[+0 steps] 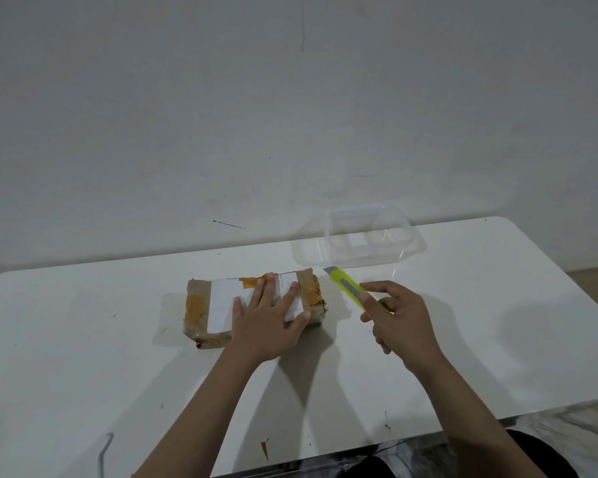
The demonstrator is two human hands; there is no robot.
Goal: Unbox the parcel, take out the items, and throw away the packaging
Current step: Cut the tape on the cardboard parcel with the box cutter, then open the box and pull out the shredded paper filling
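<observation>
A brown taped parcel [201, 305] with a white label lies flat on the white table [83, 357], near the middle. My left hand [268, 322] rests on its right half, fingers spread and straight, pressing down. My right hand [399, 317] grips a yellow-green utility knife [347, 287] just right of the parcel. The short blade points up and left, close to the parcel's far right corner but not touching it.
A clear plastic container [366, 241] stands at the back of the table, behind the knife. The table's front edge runs across the lower right, with a patterned floor beyond. A small orange tape scrap [265, 450] lies near the front edge.
</observation>
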